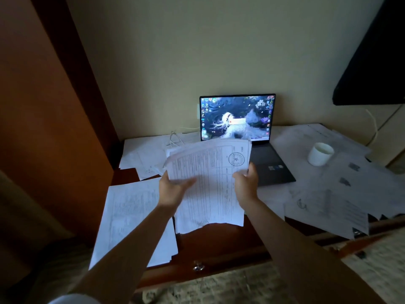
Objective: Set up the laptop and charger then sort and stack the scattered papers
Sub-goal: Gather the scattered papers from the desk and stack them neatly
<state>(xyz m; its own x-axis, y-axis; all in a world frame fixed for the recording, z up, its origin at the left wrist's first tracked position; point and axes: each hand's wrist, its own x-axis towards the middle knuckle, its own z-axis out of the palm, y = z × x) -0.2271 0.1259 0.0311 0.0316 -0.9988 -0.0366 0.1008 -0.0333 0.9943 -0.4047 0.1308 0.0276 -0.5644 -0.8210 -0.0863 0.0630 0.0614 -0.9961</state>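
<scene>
While above the desk [219,242], both hands' grip closed on the paper sheaf [210,183] (left hand [173,189], right hand [246,181]).

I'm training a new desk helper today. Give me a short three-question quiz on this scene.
1. True or false: the laptop screen is dark.
2. What do the left hand and right hand hold together?
3. The white cup stands: A) left of the laptop, B) right of it on loose papers, C) on the keyboard.

Key: 1 false, it is lit; 2 a sheaf of papers; 3 B.
</scene>
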